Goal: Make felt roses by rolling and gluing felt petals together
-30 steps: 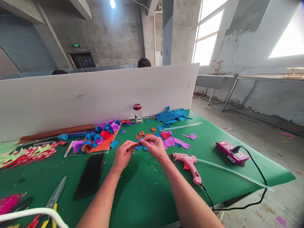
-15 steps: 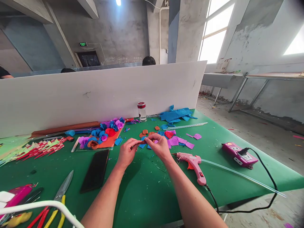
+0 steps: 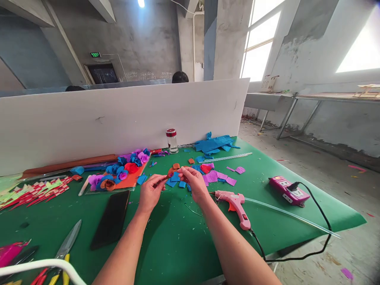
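Over the table's middle, my left hand (image 3: 152, 192) pinches a small rolled brown paper piece (image 3: 170, 175) between thumb and fingertips. My right hand (image 3: 192, 184) is just to its right, thumb and fingers pressed together. Whether anything is between those fingers cannot be made out. Cut paper pieces lie beyond and beside the hands: blue ones (image 3: 175, 177), purple ones (image 3: 211, 177) and a red one (image 3: 206, 169). A pink glue gun (image 3: 233, 202) with a clear glue stick (image 3: 285, 215) in its back rests right of my right hand.
Paper flowers (image 3: 108, 184) lie on an orange sheet at the left, near a black phone (image 3: 110, 219) and scissors (image 3: 69, 241). A red-lidded jar (image 3: 171, 141) stands before the white board (image 3: 124, 118). At the right is a magenta power box (image 3: 289, 190) with a black cord.
My hands have drawn slightly apart; the right fingers have come away from the brown paper piece, which stays in my left. The view has turned a little to the right.
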`<control>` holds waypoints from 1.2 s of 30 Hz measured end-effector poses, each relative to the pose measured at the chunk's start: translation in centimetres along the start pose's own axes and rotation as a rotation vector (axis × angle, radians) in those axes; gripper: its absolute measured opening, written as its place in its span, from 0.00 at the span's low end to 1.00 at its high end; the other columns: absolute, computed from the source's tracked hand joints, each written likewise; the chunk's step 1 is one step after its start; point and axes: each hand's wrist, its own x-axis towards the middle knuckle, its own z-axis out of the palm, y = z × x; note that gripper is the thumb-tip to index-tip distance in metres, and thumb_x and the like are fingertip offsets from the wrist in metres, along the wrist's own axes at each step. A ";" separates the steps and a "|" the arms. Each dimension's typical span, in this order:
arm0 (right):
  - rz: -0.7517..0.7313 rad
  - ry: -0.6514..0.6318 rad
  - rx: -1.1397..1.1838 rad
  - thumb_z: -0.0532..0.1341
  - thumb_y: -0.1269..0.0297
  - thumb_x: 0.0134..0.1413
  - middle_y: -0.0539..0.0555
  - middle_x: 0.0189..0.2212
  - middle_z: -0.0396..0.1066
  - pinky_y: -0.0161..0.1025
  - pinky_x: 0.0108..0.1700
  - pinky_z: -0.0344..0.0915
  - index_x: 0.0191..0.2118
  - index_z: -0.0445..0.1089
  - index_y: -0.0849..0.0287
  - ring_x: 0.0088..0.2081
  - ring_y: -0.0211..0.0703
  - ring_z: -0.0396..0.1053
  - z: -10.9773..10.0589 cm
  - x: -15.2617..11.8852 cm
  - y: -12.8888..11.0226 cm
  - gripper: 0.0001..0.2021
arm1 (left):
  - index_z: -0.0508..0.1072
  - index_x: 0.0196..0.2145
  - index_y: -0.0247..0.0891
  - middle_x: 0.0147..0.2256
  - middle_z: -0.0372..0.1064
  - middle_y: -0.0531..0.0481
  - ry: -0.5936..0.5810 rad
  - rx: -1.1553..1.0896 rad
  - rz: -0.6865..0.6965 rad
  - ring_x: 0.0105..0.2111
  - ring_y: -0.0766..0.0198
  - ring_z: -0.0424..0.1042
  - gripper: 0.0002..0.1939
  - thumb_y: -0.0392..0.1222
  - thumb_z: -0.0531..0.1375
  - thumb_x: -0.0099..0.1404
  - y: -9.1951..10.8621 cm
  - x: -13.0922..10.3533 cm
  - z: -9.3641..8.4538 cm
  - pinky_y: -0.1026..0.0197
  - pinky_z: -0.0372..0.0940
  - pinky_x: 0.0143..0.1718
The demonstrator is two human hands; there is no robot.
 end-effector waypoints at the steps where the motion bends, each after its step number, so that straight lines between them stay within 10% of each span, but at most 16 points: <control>1: -0.011 0.008 -0.005 0.67 0.47 0.42 0.53 0.26 0.73 0.35 0.34 0.64 0.28 0.77 0.59 0.27 0.38 0.65 0.0 0.0 0.0 0.18 | 0.80 0.34 0.41 0.30 0.73 0.50 0.008 -0.004 0.001 0.20 0.69 0.67 0.11 0.50 0.63 0.61 -0.1 0.1 -0.1 0.65 0.68 0.22; 23: -0.088 -0.004 -0.185 0.68 0.50 0.44 0.51 0.21 0.73 0.35 0.30 0.61 0.24 0.77 0.59 0.27 0.40 0.67 0.3 0.1 0.7 0.15 | 0.80 0.37 0.43 0.32 0.74 0.50 -0.091 0.087 0.034 0.22 0.68 0.68 0.12 0.50 0.60 0.64 -0.3 -0.1 -0.1 0.65 0.66 0.24; 32: -0.027 0.104 0.060 0.66 0.47 0.46 0.51 0.25 0.71 0.33 0.31 0.61 0.30 0.76 0.61 0.25 0.34 0.62 0.0 0.5 0.7 0.19 | 0.79 0.28 0.33 0.26 0.76 0.48 0.161 -0.464 -0.577 0.21 0.66 0.70 0.20 0.50 0.74 0.40 -0.2 0.0 0.3 0.62 0.69 0.24; 36: 0.011 0.072 0.070 0.66 0.46 0.45 0.51 0.24 0.70 0.34 0.30 0.61 0.29 0.76 0.61 0.24 0.34 0.62 0.1 0.2 0.8 0.20 | 0.78 0.27 0.32 0.29 0.77 0.46 0.232 -0.521 -0.643 0.20 0.68 0.70 0.21 0.48 0.75 0.38 -0.1 0.1 0.0 0.64 0.67 0.22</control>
